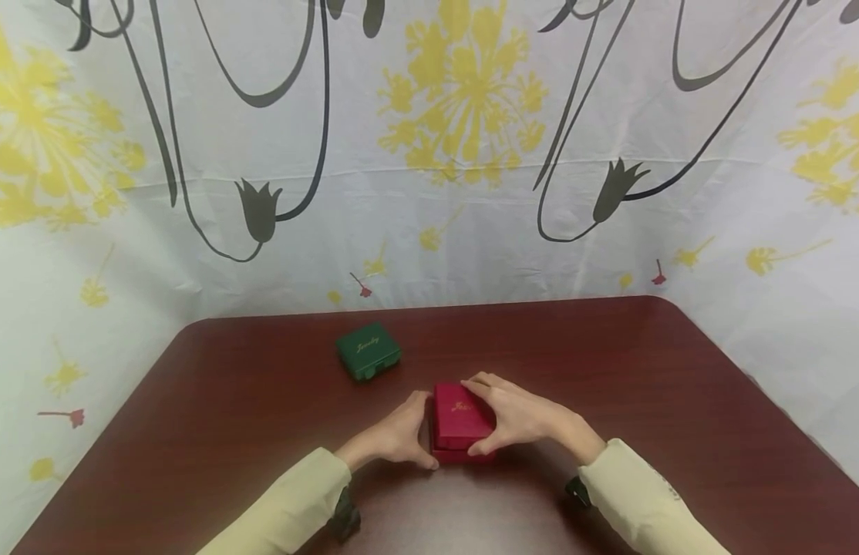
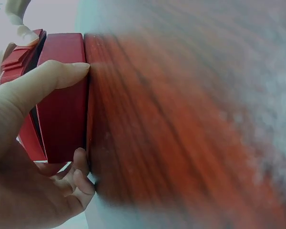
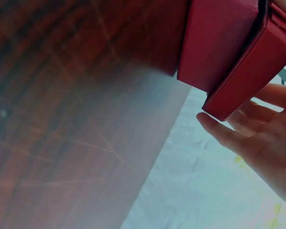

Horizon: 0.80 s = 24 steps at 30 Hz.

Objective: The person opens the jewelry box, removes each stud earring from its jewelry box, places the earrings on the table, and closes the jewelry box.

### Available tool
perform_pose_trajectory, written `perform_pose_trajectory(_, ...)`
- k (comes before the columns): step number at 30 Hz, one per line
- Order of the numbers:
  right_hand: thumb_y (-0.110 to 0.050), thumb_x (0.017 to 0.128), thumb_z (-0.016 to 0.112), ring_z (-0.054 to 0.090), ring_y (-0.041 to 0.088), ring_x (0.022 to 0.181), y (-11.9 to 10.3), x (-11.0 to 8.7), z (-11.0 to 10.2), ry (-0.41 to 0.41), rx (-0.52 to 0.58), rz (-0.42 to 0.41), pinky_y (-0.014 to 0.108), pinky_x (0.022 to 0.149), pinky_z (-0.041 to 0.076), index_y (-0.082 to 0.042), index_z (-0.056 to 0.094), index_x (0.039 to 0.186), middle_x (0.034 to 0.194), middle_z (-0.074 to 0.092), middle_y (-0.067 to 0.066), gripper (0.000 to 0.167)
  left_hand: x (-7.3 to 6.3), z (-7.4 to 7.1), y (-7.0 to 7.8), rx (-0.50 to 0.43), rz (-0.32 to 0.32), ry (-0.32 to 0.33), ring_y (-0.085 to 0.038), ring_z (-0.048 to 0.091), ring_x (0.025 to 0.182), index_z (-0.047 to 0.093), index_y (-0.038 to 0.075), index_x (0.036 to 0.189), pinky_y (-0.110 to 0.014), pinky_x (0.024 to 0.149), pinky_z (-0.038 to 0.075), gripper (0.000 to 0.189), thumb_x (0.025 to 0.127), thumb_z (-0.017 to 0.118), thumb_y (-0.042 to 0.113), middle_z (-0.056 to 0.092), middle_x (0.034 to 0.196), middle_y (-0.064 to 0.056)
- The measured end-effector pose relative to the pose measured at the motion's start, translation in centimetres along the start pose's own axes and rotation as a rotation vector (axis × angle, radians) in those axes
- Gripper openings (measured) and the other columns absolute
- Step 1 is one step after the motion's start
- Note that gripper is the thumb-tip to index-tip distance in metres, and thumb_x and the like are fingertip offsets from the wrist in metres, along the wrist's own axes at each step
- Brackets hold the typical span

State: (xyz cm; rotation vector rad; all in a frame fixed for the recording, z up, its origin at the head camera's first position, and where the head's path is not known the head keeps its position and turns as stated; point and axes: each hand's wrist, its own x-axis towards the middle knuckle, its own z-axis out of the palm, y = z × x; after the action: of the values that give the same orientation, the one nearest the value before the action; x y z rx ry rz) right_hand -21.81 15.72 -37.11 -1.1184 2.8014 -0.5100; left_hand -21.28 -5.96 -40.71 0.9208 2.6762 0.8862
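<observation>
A red jewelry box (image 1: 460, 422) with gold lettering stands on the table between both hands. Its lid (image 3: 250, 67) is raised a little, leaving a dark gap above the base (image 2: 63, 102). My left hand (image 1: 399, 433) grips the base from the left side, thumb along the front face and fingers curled at the back. From the right, my right hand (image 1: 518, 415) holds the lid, with the thumb near the front clasp (image 2: 16, 59) and the fingers at the far side. Part of the lettering is covered by the right hand.
A closed green jewelry box (image 1: 368, 351) lies farther back, left of the red one. The dark red-brown wooden table (image 1: 263, 385) has rounded far corners. Behind it hangs a white cloth (image 1: 402, 231) with yellow and grey plant prints.
</observation>
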Motion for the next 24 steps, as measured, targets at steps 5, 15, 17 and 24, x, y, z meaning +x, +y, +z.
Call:
perform_pose_trajectory(5,-0.047,0.063,0.073,0.045,0.015,0.099,0.0,-0.1,0.1,0.005,0.012,0.004,0.027,0.077,0.046,0.002,0.042,0.128,0.117,0.045,0.007,0.087,0.0,0.0,0.0,-0.005,-0.006,-0.002,-0.025,0.041,0.111,0.033,-0.004,0.123,-0.037,0.095,0.036,0.087,0.056,0.083,0.02,0.041,0.117,-0.014)
perform_pose_trajectory(15,-0.047,0.063,0.072,0.044,0.016,0.1,0.7,-0.4,-0.4,0.058,0.004,0.019,0.026,0.075,0.047,0.001,0.043,0.127,0.118,0.045,0.008,0.085,0.0,0.1,0.0,-0.011,-0.005,0.001,-0.026,0.041,0.114,0.03,-0.004,0.127,-0.037,0.096,0.036,0.094,0.055,0.084,0.023,0.04,0.12,-0.015)
perform_pose_trajectory(17,-0.048,0.063,0.072,0.044,0.017,0.101,0.9,-0.4,-0.5,0.074,-0.002,0.019,0.028,0.076,0.046,0.002,0.043,0.127,0.118,0.045,0.008,0.086,0.0,0.1,0.0,-0.008,-0.006,0.002,-0.025,0.041,0.113,0.03,-0.005,0.127,-0.037,0.095,0.036,0.095,0.055,0.084,0.024,0.041,0.12,-0.015)
perform_pose_trajectory(24,-0.05,0.063,0.072,0.044,0.02,0.102,1.8,-0.8,-1.1,0.118,-0.024,0.038,0.031,0.076,0.047,0.002,0.044,0.126,0.118,0.045,0.01,0.087,-0.1,0.2,0.3,0.034,-0.024,-0.001,-0.028,0.039,0.117,0.026,-0.008,0.13,-0.038,0.097,0.035,0.1,0.055,0.084,0.026,0.038,0.125,-0.019)
